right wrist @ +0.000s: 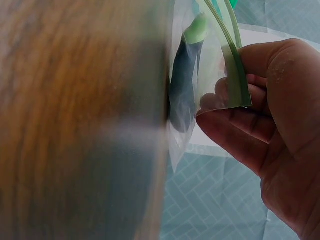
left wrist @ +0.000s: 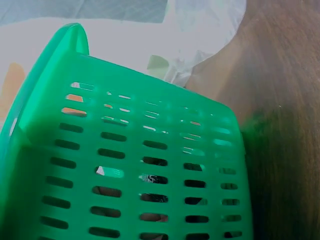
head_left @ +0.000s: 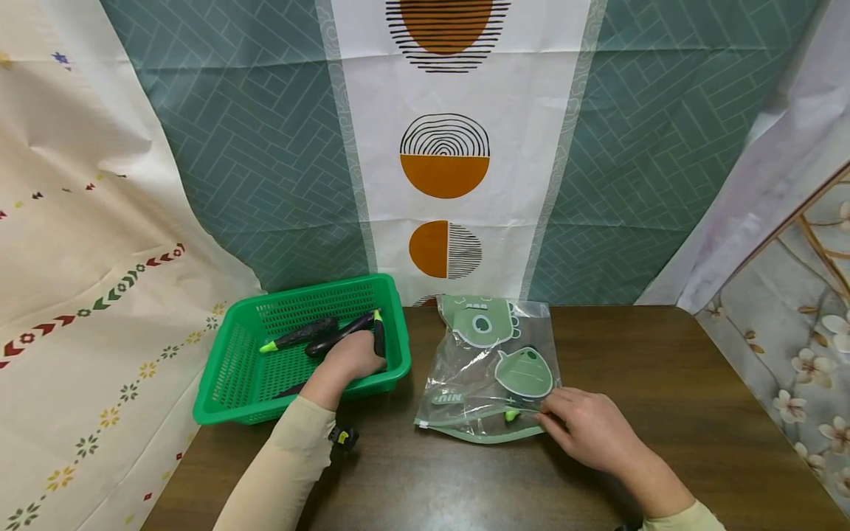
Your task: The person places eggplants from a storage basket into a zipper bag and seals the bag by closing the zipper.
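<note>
My left hand reaches into the green plastic basket and grips a small dark eggplant by its lower part, near the right wall; the fingertips are hidden. Beside it lie more eggplants, one with a bright green stem. In the left wrist view the basket's slotted wall hides this hand. My right hand pinches the zip edge of a clear, green-printed zip bag at its right corner. Inside the bag, an eggplant with a pale green stem shows in the right wrist view.
Both the basket and the bag rest on a brown wooden table. A patterned curtain hangs behind the table's far edge, and a cream embroidered cloth hangs along the left side.
</note>
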Demonstrator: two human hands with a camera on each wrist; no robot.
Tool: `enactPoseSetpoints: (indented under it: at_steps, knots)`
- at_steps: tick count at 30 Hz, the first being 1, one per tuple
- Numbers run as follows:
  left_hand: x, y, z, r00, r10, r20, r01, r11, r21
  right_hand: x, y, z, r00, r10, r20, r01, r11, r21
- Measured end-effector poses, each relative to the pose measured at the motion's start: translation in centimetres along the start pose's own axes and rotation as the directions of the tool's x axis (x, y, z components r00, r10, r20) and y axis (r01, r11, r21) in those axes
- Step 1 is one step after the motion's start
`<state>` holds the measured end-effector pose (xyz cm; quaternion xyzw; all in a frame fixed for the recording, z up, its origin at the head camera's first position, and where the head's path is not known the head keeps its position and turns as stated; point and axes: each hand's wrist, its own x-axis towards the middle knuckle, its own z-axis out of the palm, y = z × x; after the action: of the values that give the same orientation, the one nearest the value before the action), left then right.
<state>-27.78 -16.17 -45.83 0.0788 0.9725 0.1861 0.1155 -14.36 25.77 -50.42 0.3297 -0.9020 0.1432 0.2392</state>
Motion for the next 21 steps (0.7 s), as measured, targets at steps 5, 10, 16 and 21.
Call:
enactPoseSetpoints:
  at_steps: [5,10,16,21]
  knots:
    - [-0.35,0.24,-0.34,0.999,-0.004,-0.046,0.003,1.0,-0.012,0.12,-0.11,-0.11,1.0,0.012,0.012,-0.012,1.0,0.003]
    - [-0.35,0.24,-0.7,0.998,-0.007,-0.069,0.003,0.998,-0.055,0.15,-0.05,-0.07,1.0,0.003,0.0,-0.003,1.0,-0.005]
    - [-0.52,0.2,-0.71,0.995,-0.015,-0.097,0.005,0.994,-0.106,0.1,-0.05,-0.07,1.0,0.006,-0.001,-0.006,1.0,-0.002]
    - [-0.81,0.32,-0.67,0.991,-0.022,-0.128,0.0,0.985,-0.172,0.05,-0.05,-0.03,1.0,0.008,0.006,-0.008,1.0,-0.003]
